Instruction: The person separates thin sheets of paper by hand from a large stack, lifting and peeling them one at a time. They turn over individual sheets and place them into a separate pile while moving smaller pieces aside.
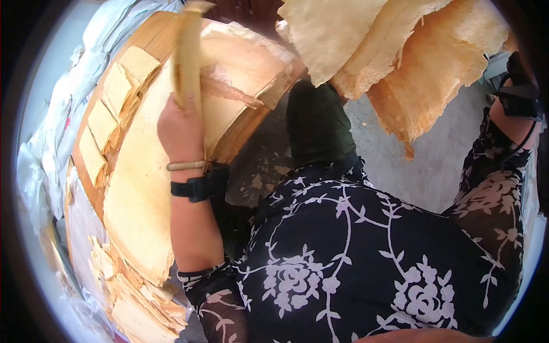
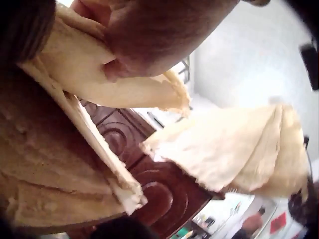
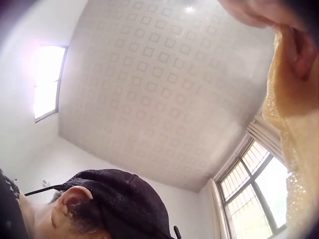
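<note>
My left hand (image 1: 180,128) grips a folded strip of thin, pale-brown pancake (image 1: 187,63) above the stack at left, and the strip is slightly blurred. In the left wrist view, thumb and fingers (image 2: 159,37) pinch the folded pancake (image 2: 84,69). Large ragged-edged pancake sheets (image 1: 394,51) hang in the air at upper right, overlapping one another. My right hand (image 3: 264,12) holds their edge, and its fingers curl over the sheet (image 3: 294,124) in the right wrist view. Those sheets hide most of that hand in the head view.
A round wooden board (image 1: 157,26) bears a stack of large flat pancakes (image 1: 140,188). Folded pancake packets (image 1: 103,123) line its left edge, with broken pieces (image 1: 137,311) at the near end. Plastic sheeting (image 1: 51,126) lies beyond. My knee (image 1: 320,123) is beside the board.
</note>
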A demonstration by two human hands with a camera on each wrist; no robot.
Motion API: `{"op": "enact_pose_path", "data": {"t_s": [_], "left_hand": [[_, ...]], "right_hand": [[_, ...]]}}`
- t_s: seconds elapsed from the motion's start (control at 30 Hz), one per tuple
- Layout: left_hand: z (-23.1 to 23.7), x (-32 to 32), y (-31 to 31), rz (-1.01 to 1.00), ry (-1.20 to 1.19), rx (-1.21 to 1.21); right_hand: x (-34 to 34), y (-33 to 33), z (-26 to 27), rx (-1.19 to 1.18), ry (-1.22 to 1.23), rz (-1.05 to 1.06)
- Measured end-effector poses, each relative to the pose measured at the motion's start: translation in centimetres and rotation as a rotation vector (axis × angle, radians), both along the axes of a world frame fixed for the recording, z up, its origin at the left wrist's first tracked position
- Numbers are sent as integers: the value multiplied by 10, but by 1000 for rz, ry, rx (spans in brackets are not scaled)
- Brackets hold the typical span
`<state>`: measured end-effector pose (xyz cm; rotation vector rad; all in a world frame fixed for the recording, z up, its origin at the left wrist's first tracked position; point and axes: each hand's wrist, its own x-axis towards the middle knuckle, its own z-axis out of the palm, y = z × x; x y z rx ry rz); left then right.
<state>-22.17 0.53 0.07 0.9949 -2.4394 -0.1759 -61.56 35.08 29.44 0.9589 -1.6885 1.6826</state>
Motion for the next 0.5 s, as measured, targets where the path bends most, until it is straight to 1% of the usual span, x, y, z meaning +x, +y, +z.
{"op": "enact_pose_path", "data": {"t_s": [0.07,0.1,0.17,0.2,0.23,0.3,0.33,0.37,0.43,0.47,0.5], "left_hand": [[-4,12,-14,-10,460,403],[-10,13,-15,-6,461,406],[-19,15,-19,-91,849,795],[-24,13,-17,-29,852,861],[-31,11,-13,-26,857,854],[-43,6,-6,31,978,954],[-43,4,-4,-37,1073,944],[-43,7,-5,-37,1073,946],[-38,14,-12,-41,1054,1118],[-35,18,-12,-44,1059,1118],[-31,22,-12,-89,985,1122]], "right_hand": [[-1,2,1,3,3,-6],[-2,3,2,8,4,-15],[0,2,3,13,12,-19],[-1,2,4,12,15,-24],[-1,4,5,12,18,-25],[-4,7,7,11,20,-35],[-5,9,7,17,20,-46],[-6,11,6,23,18,-52],[-9,13,8,23,24,-63],[-11,16,11,23,29,-73],[-15,21,11,26,32,-93]]}}
